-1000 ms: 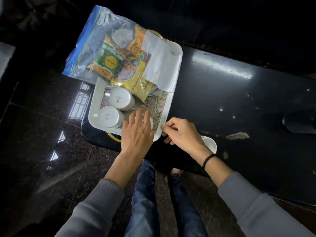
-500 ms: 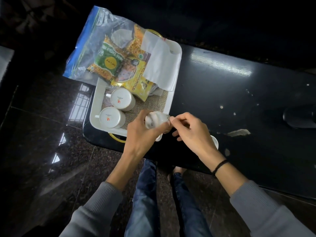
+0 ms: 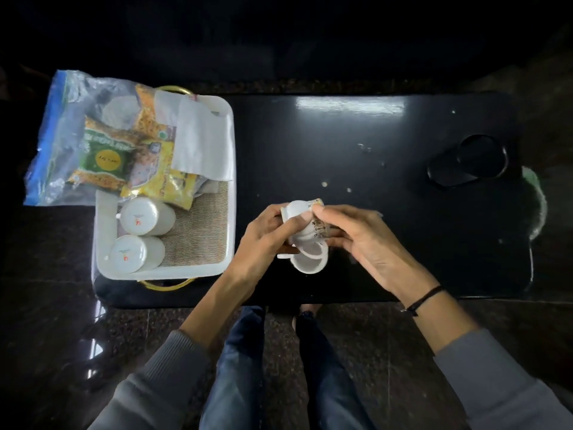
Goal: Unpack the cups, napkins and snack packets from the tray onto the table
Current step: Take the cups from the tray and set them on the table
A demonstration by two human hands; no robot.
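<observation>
two hands on one white cup, lifted just above a second cup standing on the dark surface. left hand wrapped round the raised cup's side, right hand pinching its patterned rim. over at 9 o'clock, white tray holding two upturned cups, napkins and yellow snack packets; clear bag spilling off the tray toward 10 o'clock.

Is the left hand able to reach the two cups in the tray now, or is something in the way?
Probably not at once: the left hand is busy holding a cup together with the right hand. The path itself looks free, as the two cups in the tray lie uncovered near it.
</observation>
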